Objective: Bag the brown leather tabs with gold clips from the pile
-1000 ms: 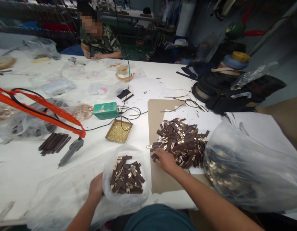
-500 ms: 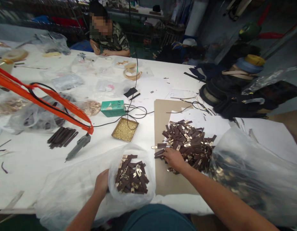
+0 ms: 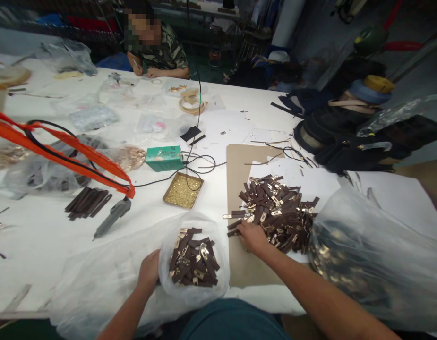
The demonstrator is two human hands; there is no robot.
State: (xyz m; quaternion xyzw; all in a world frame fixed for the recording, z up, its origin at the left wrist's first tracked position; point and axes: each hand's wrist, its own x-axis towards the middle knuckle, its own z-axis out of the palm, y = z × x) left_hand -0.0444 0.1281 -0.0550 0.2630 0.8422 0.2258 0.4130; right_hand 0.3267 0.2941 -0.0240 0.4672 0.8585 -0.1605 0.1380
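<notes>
The right hand (image 3: 253, 238) has slipped slightly leftward and nearer the wearer since half a second ago, while the left hand (image 3: 149, 271) keeps its place at the bag.

At far left, a bundle of plain brown strips (image 3: 87, 203) lies on the table, long axes slanting from lower left to upper right. The left hand presses against the left side of the clear bag (image 3: 223, 278); its fingers are hidden, so I cannot tell how they close. Inside the bag's round mouth, brown tabs (image 3: 183, 271) with shiny gold metal ends lie jumbled, pointing every way.

Right of the bag, the right hand, well apart from the left, rests at the near left edge of the pile of tabs (image 3: 275, 208), heaped over cardboard (image 3: 239, 274) and white paper. Its bent fingertips meet a brown strip (image 3: 233, 233) lying roughly crosswise; whether they pinch it, I cannot tell. Just beyond, a gold-ended tab (image 3: 235, 215) points left, its long axis nearly level.
</notes>
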